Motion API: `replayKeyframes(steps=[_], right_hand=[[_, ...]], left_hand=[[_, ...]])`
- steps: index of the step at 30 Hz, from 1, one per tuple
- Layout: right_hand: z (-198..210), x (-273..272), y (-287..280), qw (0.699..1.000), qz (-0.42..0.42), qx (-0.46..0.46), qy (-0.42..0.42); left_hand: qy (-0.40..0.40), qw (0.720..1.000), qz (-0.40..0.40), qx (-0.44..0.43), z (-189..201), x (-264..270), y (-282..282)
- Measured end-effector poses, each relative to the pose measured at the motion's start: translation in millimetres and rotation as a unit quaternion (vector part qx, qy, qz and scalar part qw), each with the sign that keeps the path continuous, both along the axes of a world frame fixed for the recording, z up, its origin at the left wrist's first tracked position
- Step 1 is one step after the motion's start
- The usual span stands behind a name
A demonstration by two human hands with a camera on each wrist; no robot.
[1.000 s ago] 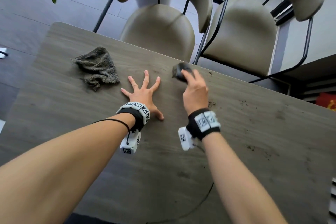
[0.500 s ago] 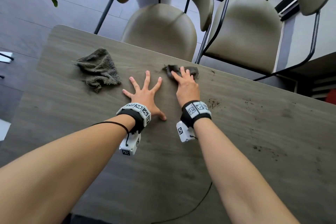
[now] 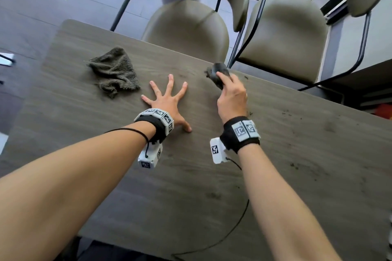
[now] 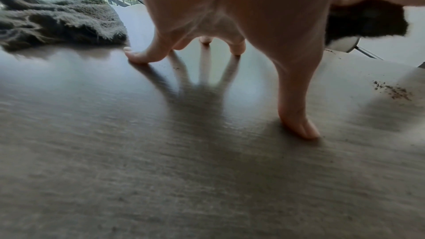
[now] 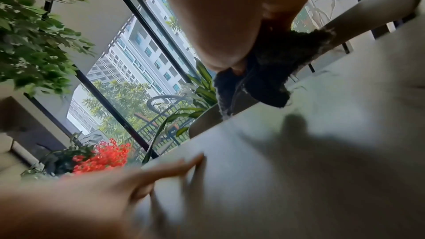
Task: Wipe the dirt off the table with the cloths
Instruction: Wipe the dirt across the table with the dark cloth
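Note:
My right hand (image 3: pixel 230 93) grips a small dark cloth (image 3: pixel 218 73) bunched in its fingers, lifted just above the far edge of the grey wooden table (image 3: pixel 191 186). The right wrist view shows the dark cloth (image 5: pixel 276 72) hanging under the fingers, clear of the surface. My left hand (image 3: pixel 167 99) lies spread on the table, fingertips (image 4: pixel 138 57) and thumb pressing down. A second, grey-green cloth (image 3: pixel 114 74) lies crumpled to its left, and the same grey-green cloth (image 4: pixel 57 23) shows in the left wrist view. Specks of dirt (image 3: pixel 294 164) are scattered over the right part of the table, with more dirt (image 4: pixel 393 91) near my left thumb.
Two beige chairs with black frames (image 3: pixel 191 25) (image 3: pixel 286 34) stand pushed close to the table's far edge. A thin black cable (image 3: pixel 235 226) trails from my right wrist across the near table. Green plants (image 5: pixel 34 34) and a window lie beyond the table.
My right hand, which pressed the dark cloth flat on the table half a second ago, has bunched it up and lifted it toward the right. The left hand has stayed in place.

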State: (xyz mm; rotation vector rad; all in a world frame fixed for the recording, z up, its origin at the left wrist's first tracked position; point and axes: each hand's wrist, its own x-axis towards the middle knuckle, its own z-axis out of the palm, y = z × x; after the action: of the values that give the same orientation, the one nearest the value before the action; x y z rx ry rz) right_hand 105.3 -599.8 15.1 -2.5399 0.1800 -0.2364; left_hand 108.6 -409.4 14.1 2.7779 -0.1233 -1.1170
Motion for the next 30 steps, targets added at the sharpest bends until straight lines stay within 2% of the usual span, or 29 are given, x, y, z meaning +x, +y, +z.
replayKeyframes(steps=[3,6,9,12,21,30], right_hand=[[-11.7,-67.7,7.6,0.999,-0.012,-0.010,0.030],[-32.3,-125.2,12.1,0.994,-0.002,-0.018,0.104],[-44.5,-146.6,7.9,0.988,0.018,-0.038,0.149],[-43.6,-127.4,1.5,0.988,0.001,-0.035,0.148],[-42.2,-23.8,-42.9,0.987,-0.043,-0.053,0.145],[-31.8,75.7,-81.6,0.982,-0.113,-0.014,0.153]], left_hand=[[-0.002,1.000,-0.002,0.000,0.5,-0.5,0.4],[-0.005,1.000,-0.002,-0.001,0.9,-1.4,0.6],[-0.009,1.000,-0.004,-0.002,0.6,-2.6,1.0],[-0.010,1.000,-0.002,-0.001,1.7,-2.4,1.4],[-0.021,1.000,-0.001,-0.004,-1.6,-2.4,1.0],[-0.021,1.000,-0.014,0.005,-6.3,1.1,1.6]])
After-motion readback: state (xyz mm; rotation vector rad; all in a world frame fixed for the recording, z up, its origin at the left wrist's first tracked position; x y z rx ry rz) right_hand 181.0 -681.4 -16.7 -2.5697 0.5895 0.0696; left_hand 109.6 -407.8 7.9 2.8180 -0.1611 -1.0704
